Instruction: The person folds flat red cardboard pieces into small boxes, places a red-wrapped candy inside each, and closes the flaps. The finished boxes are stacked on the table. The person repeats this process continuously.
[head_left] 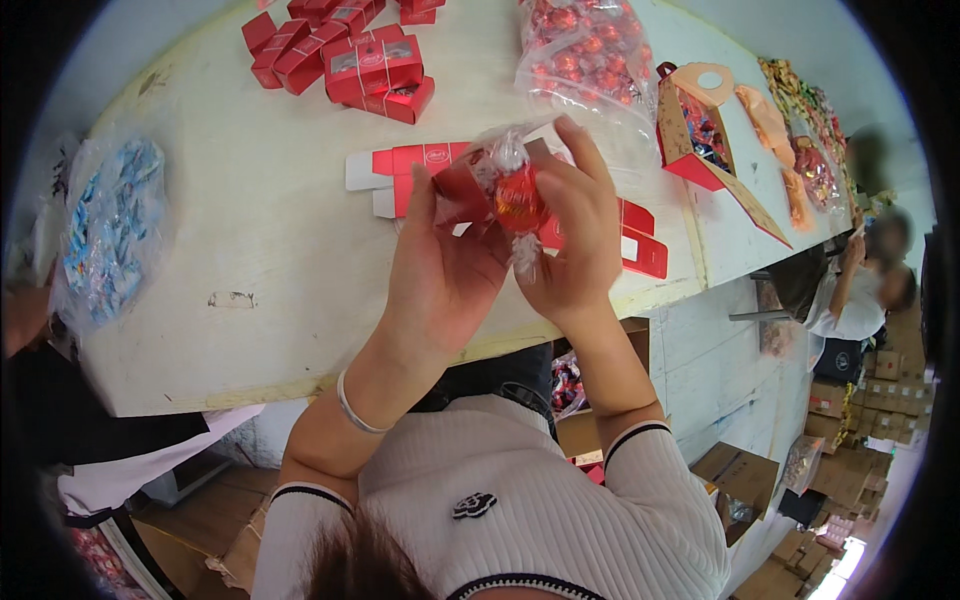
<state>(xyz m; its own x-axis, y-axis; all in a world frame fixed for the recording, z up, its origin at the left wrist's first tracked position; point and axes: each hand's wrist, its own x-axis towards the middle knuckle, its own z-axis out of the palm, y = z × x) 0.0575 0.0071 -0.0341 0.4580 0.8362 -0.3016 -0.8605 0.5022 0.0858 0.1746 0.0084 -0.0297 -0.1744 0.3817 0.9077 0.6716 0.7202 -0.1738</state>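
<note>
Above the near part of the table, my left hand (pixel 445 275) supports a small red box (pixel 462 190) with thumb and fingers at its side. My right hand (pixel 585 225) is curled around a candy in shiny red wrapping (pixel 520 200) with clear twisted ends, held against the box. More clear wrapper shows just above it, and the box's opening is partly hidden by my fingers. Under and beside my hands lie flat red box blanks (pixel 382 170) with white flaps, one of them (pixel 645 245) sticking out to the right.
Closed red boxes (pixel 375 65) are piled at the far left. A clear bag of red-wrapped candies (pixel 580 55) sits at the far middle, with an opened carton (pixel 690 140) to its right. A bag of blue-wrapped pieces (pixel 115 230) lies at the left edge. Another person (pixel 845 290) sits at right.
</note>
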